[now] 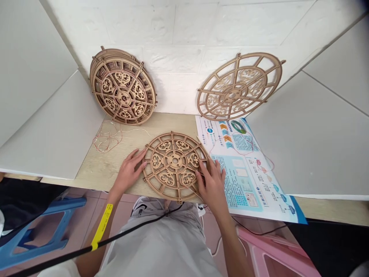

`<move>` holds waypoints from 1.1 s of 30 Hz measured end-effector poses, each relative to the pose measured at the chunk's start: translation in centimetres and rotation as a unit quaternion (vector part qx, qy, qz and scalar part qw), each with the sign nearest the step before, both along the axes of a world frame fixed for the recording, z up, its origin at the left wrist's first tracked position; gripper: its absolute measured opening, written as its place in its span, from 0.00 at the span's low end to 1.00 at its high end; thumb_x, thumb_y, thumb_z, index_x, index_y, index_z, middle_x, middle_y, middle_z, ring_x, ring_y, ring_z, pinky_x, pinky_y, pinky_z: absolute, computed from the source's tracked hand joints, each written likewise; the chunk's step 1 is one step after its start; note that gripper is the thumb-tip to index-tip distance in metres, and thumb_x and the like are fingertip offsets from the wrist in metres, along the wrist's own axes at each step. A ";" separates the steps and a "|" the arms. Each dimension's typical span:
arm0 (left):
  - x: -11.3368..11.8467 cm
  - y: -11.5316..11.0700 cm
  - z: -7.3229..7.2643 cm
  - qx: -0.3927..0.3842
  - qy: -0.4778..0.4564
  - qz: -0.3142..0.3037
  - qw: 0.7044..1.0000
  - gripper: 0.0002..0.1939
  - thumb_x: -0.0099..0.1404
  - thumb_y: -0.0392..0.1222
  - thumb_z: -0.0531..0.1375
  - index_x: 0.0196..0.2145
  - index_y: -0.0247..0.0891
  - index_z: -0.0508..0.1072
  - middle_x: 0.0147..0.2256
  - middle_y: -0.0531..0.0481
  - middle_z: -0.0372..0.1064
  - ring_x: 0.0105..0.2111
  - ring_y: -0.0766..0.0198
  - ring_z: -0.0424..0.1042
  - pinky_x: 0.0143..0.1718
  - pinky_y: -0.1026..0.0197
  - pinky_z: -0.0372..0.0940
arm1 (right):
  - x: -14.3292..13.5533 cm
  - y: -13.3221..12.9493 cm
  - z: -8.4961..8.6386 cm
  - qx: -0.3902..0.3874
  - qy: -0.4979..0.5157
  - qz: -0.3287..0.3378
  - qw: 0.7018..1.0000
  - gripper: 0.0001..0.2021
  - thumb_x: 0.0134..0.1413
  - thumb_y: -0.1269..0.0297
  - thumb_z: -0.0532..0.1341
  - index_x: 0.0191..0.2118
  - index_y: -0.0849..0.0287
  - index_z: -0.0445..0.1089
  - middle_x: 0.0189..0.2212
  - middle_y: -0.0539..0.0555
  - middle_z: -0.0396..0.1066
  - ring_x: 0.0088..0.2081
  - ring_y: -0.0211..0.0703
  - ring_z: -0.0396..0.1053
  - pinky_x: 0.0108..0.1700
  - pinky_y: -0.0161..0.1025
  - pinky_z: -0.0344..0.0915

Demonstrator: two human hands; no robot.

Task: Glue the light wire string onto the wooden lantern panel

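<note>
A round wooden fretwork wheel [175, 161] with spokes and scrolled cutouts lies on the table in front of me. My left hand [131, 169] rests at its left rim, fingers stretched out and apart, the fingertips touching the edge. At the opposite side, my right hand [211, 181] grips the rim, thumb and forefinger close together over the wheel. A thin pale thread [191, 189] crosses the wheel's lower right part and runs toward my right hand; whether the fingers hold it cannot be seen.
Against the white wall lean a stack of similar wheels [123, 94] on the left and a wheel [232, 96] on the right. Tangled thread [107, 140] lies left. A printed sheet [245, 173] covers the table's right part. Grey panels [317, 134] flank the table. A black strap [129, 230] crosses below.
</note>
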State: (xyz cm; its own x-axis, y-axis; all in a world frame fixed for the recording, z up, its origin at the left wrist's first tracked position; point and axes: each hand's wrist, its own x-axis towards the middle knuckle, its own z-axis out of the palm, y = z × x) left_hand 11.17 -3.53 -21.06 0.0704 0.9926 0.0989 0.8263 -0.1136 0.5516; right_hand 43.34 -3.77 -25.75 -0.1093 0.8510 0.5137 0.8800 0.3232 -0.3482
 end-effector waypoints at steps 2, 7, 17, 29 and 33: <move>-0.1 0.0 0.0 0.006 -0.001 0.001 1.000 0.33 0.71 0.63 0.47 0.67 0.46 0.62 0.65 0.56 0.59 0.70 0.62 0.54 0.74 0.50 0.57 | -0.1 0.0 0.0 -0.003 0.010 0.000 1.000 0.21 0.71 0.58 0.52 0.65 0.55 0.65 0.68 0.64 0.57 0.70 0.69 0.52 0.63 0.76 0.52; 0.0 0.1 -0.3 0.030 -0.006 0.001 1.000 0.33 0.72 0.62 0.46 0.66 0.44 0.63 0.65 0.53 0.59 0.69 0.63 0.55 0.75 0.48 0.54 | -0.2 -0.6 2.3 0.081 0.126 -0.016 0.989 0.19 0.69 0.65 0.56 0.62 0.56 0.66 0.62 0.64 0.65 0.69 0.62 0.56 0.64 0.71 0.57; 3.9 -1.6 2.2 0.196 0.028 -0.097 0.975 0.10 0.71 0.46 0.57 0.43 0.42 0.76 0.47 0.54 0.72 0.55 0.71 0.67 0.61 0.63 0.63 | 0.6 -4.8 6.0 0.024 0.040 0.133 0.990 0.07 0.62 0.65 0.64 0.42 0.60 0.66 0.39 0.59 0.68 0.43 0.46 0.66 0.42 0.43 0.70; 6.1 -1.8 0.8 0.090 0.171 -0.174 0.966 0.29 0.69 0.63 0.54 0.65 0.58 0.63 0.67 0.61 0.55 0.71 0.56 0.52 0.74 0.44 0.50 | 1.5 -3.4 6.6 -0.093 0.259 0.137 0.952 0.08 0.69 0.63 0.57 0.37 0.59 0.68 0.37 0.56 0.72 0.43 0.41 0.70 0.45 0.40 0.69; 5.7 -1.4 1.1 0.067 0.144 -0.175 0.972 0.28 0.68 0.64 0.55 0.63 0.59 0.66 0.66 0.60 0.57 0.70 0.56 0.53 0.74 0.44 0.50 | 4.7 -1.8 8.8 -0.189 0.442 0.079 0.873 0.16 0.66 0.51 0.59 0.34 0.59 0.66 0.27 0.52 0.71 0.31 0.37 0.69 0.36 0.37 0.68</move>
